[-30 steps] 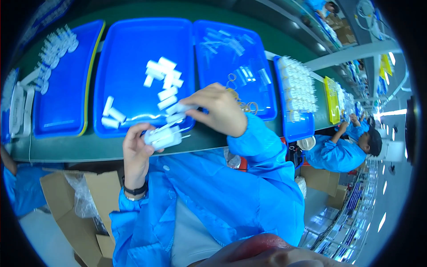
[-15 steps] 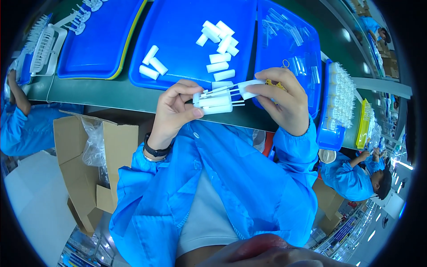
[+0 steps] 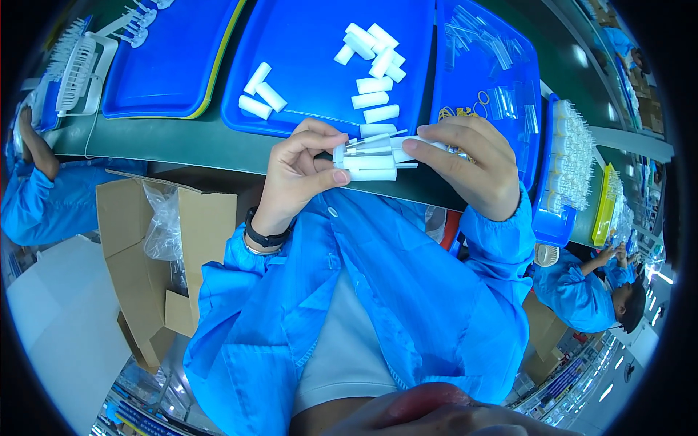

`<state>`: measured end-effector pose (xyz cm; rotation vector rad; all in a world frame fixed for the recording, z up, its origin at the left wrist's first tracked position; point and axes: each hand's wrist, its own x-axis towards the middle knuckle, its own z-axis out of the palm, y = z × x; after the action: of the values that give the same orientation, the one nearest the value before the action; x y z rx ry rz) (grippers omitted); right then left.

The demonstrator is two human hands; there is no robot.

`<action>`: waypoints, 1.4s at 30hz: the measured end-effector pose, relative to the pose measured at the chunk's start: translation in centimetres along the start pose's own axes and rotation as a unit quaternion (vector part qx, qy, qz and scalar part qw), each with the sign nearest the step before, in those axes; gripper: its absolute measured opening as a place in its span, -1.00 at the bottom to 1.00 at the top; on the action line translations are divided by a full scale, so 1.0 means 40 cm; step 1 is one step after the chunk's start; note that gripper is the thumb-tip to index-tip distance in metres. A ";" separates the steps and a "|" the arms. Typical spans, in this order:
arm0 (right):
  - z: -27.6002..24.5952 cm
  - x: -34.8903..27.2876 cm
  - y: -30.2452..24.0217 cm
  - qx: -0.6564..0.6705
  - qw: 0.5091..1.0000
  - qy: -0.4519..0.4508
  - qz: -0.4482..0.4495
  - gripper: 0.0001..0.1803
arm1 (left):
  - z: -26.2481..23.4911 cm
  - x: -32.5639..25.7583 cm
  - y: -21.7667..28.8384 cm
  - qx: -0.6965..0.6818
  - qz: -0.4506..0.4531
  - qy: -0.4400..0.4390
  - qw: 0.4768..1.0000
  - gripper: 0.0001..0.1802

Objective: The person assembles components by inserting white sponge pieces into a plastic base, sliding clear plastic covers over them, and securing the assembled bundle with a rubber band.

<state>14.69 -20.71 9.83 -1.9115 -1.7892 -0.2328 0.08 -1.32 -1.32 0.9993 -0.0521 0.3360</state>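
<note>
My left hand (image 3: 302, 163) is closed around the base of a small white pronged piece (image 3: 339, 155). Thin rods stick out of it to the right, and white foam-like cylinders (image 3: 374, 174) sit along some of them. Another white cylinder (image 3: 404, 148) is pinched in my right hand (image 3: 476, 160), thumb and forefinger on its right end, and its left end meets the rods. Whether a rod is inside that cylinder cannot be made out. Yellow loops (image 3: 458, 112) lie in the tray behind my right fingers.
Loose white cylinders (image 3: 375, 99) lie in the middle blue tray (image 3: 313, 43). The right blue tray (image 3: 454, 73) holds clear tubes (image 3: 502, 102). Farther right stands a blue tray of white pronged pieces (image 3: 571, 156). An open cardboard box (image 3: 131, 218) is at lower left. Co-workers sit on both sides.
My right hand has brought its cylinder leftward, closer against the cylinders on the piece in my left hand. The whole view has shifted slightly.
</note>
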 end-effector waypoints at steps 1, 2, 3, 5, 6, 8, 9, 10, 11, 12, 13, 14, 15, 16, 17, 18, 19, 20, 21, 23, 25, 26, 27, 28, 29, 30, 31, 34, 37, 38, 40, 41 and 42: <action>0.002 -0.001 0.002 0.002 1.000 0.000 0.000 -0.62 | 0.001 0.000 0.000 0.001 -0.001 0.001 1.000 -0.56; 0.004 -0.001 0.006 0.048 0.998 -0.013 0.036 -0.63 | 0.003 0.000 -0.001 0.003 0.000 0.002 1.000 -0.56; 0.006 -0.003 0.006 0.093 0.993 -0.026 0.074 -0.65 | 0.003 0.001 -0.002 0.004 0.000 0.001 1.000 -0.57; 0.012 -0.005 0.003 0.097 0.992 -0.019 0.084 -0.67 | 0.002 0.001 -0.005 0.011 0.005 0.000 1.000 -0.57; 0.016 -0.005 0.002 0.103 0.991 -0.013 0.090 -0.68 | 0.001 -0.001 -0.005 0.019 0.014 0.001 1.000 -0.57; 0.008 -0.005 0.000 0.087 0.992 -0.027 0.085 -0.67 | 0.006 -0.002 -0.003 0.017 0.009 0.006 1.000 -0.57; 0.004 -0.005 -0.001 0.070 0.993 -0.041 0.080 -0.66 | 0.007 -0.001 -0.002 0.013 0.005 0.009 1.000 -0.57; 0.003 -0.003 0.001 0.072 0.993 -0.040 0.081 -0.66 | 0.007 -0.001 -0.003 0.014 0.003 0.010 1.000 -0.57; 0.003 -0.001 0.004 0.049 0.997 -0.028 0.054 -0.65 | 0.007 0.000 -0.005 0.010 0.000 0.006 1.000 -0.57; 0.002 0.000 0.005 0.025 0.999 -0.016 0.029 -0.63 | 0.007 0.000 -0.006 0.004 -0.002 0.001 1.000 -0.57; 0.001 0.002 0.005 0.026 0.999 -0.016 0.031 -0.63 | 0.005 -0.002 -0.005 0.004 -0.004 0.000 1.000 -0.57; 0.000 0.004 0.004 0.022 0.999 -0.020 0.020 -0.62 | 0.004 -0.003 -0.004 0.004 -0.006 -0.005 1.000 -0.57; -0.002 0.003 0.004 0.018 0.999 -0.026 0.009 -0.60 | 0.005 -0.003 -0.004 0.002 -0.007 -0.010 1.000 -0.57; -0.002 0.002 0.004 0.018 0.999 -0.027 0.011 -0.60 | 0.006 -0.003 -0.004 0.000 -0.009 -0.011 1.000 -0.57; -0.002 0.001 0.003 0.011 1.000 -0.021 -0.002 -0.60 | 0.006 -0.003 -0.003 0.001 -0.009 -0.013 1.000 -0.57; -0.002 0.001 0.000 0.004 1.000 -0.014 -0.014 -0.60 | 0.006 -0.004 -0.003 0.002 -0.010 -0.015 1.000 -0.57; -0.002 0.000 -0.002 0.004 1.000 -0.016 -0.013 -0.60 | 0.006 -0.005 -0.004 0.001 -0.011 -0.016 1.000 -0.57; -0.001 -0.001 -0.005 -0.003 1.000 -0.006 -0.028 -0.60 | 0.005 -0.004 -0.006 -0.015 -0.023 -0.018 0.999 -0.57; 0.000 0.000 -0.006 -0.010 0.999 0.004 -0.044 -0.59 | 0.003 -0.004 -0.007 -0.029 -0.035 -0.021 0.999 -0.57; -0.003 0.004 -0.007 -0.004 0.999 -0.001 -0.034 -0.59 | 0.003 -0.006 -0.008 -0.025 -0.036 -0.018 0.999 -0.57; 0.001 0.000 -0.005 0.000 1.000 -0.004 -0.022 -0.60 | 0.003 -0.005 -0.007 -0.020 -0.038 -0.018 0.999 -0.57; 0.008 -0.005 -0.001 0.026 1.000 -0.005 0.001 -0.60 | 0.003 -0.004 -0.004 -0.017 -0.027 -0.019 0.999 -0.57; 0.013 -0.006 0.003 0.052 0.998 -0.006 0.022 -0.60 | 0.001 -0.003 -0.002 -0.012 -0.014 -0.018 1.000 -0.57; 0.013 -0.007 0.002 0.052 0.998 -0.006 0.022 -0.60 | 0.000 -0.002 0.001 -0.012 -0.014 -0.018 1.000 -0.57; 0.012 -0.007 0.001 0.053 0.998 -0.015 0.029 -0.62 | -0.001 -0.001 0.004 -0.002 -0.016 -0.020 1.000 -0.57; 0.011 -0.006 0.001 0.056 0.998 -0.024 0.035 -0.63 | -0.002 -0.003 0.006 0.008 -0.017 -0.021 1.000 -0.57; 0.008 -0.005 0.001 0.057 0.998 -0.024 0.034 -0.63 | -0.003 -0.004 0.006 0.009 -0.017 -0.020 1.000 -0.57; 0.002 -0.005 0.003 0.095 0.993 -0.061 0.044 -0.67 | -0.005 -0.006 0.006 -0.002 -0.020 -0.021 1.000 -0.57; 0.006 -0.005 -0.001 0.159 0.981 -0.069 0.082 -0.71 | -0.008 -0.006 0.006 -0.006 -0.016 -0.030 0.999 -0.56; 0.010 -0.006 -0.003 0.159 0.982 -0.058 0.079 -0.72 | -0.010 -0.007 0.007 -0.007 -0.021 -0.032 0.999 -0.56; 0.014 -0.002 -0.005 0.160 0.983 -0.049 0.076 -0.73 | -0.012 -0.008 0.009 -0.011 -0.025 -0.033 0.999 -0.56; 0.016 0.003 -0.007 0.148 0.986 -0.027 0.073 -0.74 | -0.013 -0.008 0.012 -0.003 -0.035 -0.039 0.999 -0.57; 0.019 0.007 -0.008 0.136 0.988 -0.004 0.070 -0.75 | -0.013 -0.008 0.013 0.005 -0.044 -0.044 0.998 -0.57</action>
<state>14.26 -20.09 9.37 -1.8302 -1.5916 0.0664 -0.44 -0.69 -1.23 1.0237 -0.0863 0.2117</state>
